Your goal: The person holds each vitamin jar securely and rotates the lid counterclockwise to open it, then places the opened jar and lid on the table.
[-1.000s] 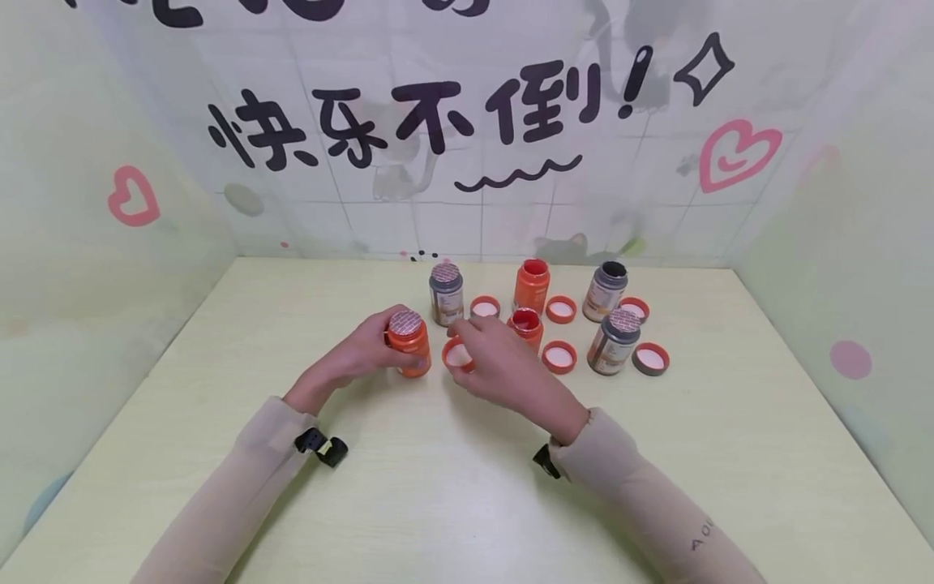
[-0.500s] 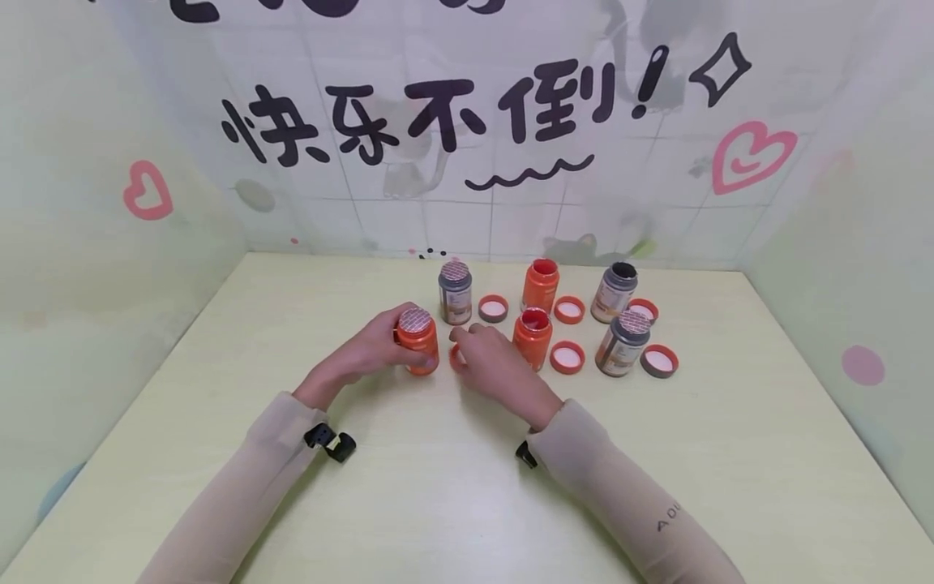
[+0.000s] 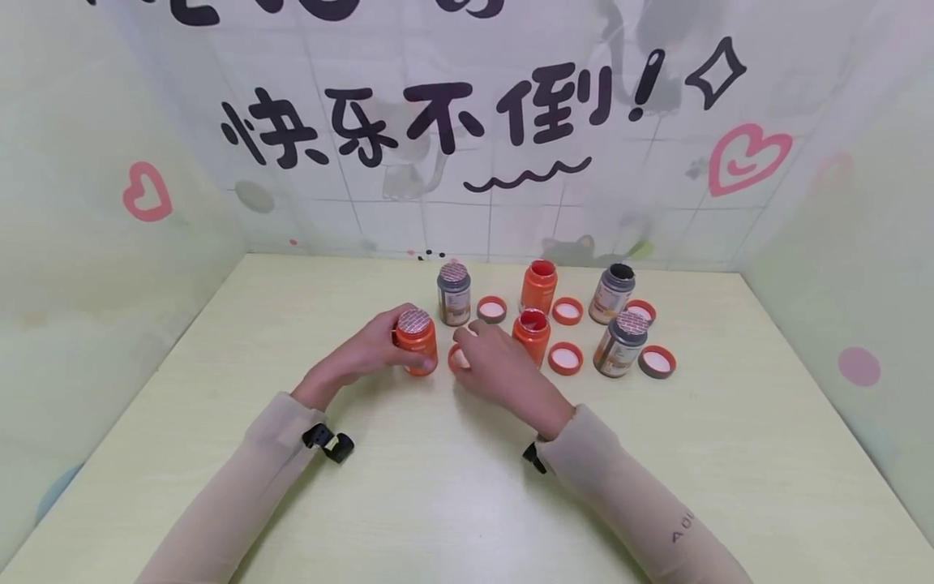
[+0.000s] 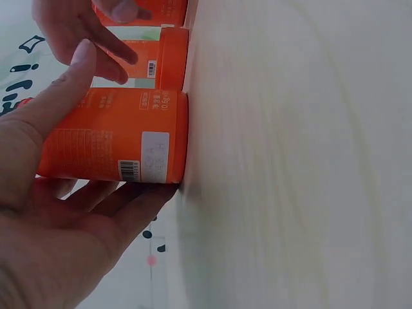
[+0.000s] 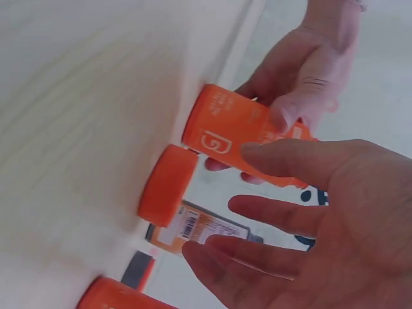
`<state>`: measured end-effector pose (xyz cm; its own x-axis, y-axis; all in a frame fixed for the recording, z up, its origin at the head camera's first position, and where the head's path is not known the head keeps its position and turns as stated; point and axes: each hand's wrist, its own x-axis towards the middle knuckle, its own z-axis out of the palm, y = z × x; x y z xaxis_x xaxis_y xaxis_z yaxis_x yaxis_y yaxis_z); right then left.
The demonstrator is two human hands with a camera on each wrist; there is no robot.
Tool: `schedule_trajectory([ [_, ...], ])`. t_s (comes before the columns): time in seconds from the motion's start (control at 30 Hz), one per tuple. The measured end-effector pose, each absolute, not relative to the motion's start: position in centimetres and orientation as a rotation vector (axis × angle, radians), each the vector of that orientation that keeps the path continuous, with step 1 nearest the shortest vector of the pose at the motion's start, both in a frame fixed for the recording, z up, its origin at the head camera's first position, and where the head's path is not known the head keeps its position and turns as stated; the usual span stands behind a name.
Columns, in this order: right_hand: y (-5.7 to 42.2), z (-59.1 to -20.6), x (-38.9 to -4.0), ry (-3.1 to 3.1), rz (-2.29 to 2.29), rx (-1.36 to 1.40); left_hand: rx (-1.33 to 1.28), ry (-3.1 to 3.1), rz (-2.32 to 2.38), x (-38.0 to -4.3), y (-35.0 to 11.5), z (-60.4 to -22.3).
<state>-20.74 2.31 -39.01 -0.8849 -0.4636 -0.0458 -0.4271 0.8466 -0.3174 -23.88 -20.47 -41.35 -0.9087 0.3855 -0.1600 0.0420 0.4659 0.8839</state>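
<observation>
My left hand [image 3: 372, 345] grips an orange jar [image 3: 417, 349] that stands upright, its mouth covered by a patterned foil seal. In the left wrist view the thumb lies on the near side of the jar [image 4: 116, 135], and the fingers reach round beneath. Just right of that jar, an orange lid [image 3: 456, 358] lies with its white inside up, partly hidden by my right hand [image 3: 499, 369]. The right wrist view has the right hand [image 5: 335, 219] with fingers spread apart beside the lid [image 5: 169, 185], holding nothing.
Behind stand a sealed grey jar [image 3: 454, 296], an unsealed orange jar [image 3: 539, 290] and an open grey jar [image 3: 611, 296]. Another open orange jar [image 3: 530, 337] and a sealed grey jar [image 3: 619, 347] stand at right. Upturned lids [image 3: 565, 358] lie beside them. A printed wall [image 3: 409, 219] backs the table.
My right hand has shifted slightly left over the orange lid and covers more of it. The left hand keeps its grip on the jar. The head view has shifted a little.
</observation>
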Motion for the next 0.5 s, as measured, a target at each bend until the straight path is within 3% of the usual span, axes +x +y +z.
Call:
schedule_trajectory([
  [0.33,5.4,-36.9,-18.4,3.105,-0.460,-0.800,0.454,2.342,1.176,-25.4,-23.3,-40.9],
  [0.5,9.2,-35.8,-18.3,3.158,-0.526,-1.026,0.449,2.414,0.978,-26.5,-25.5,-40.5],
])
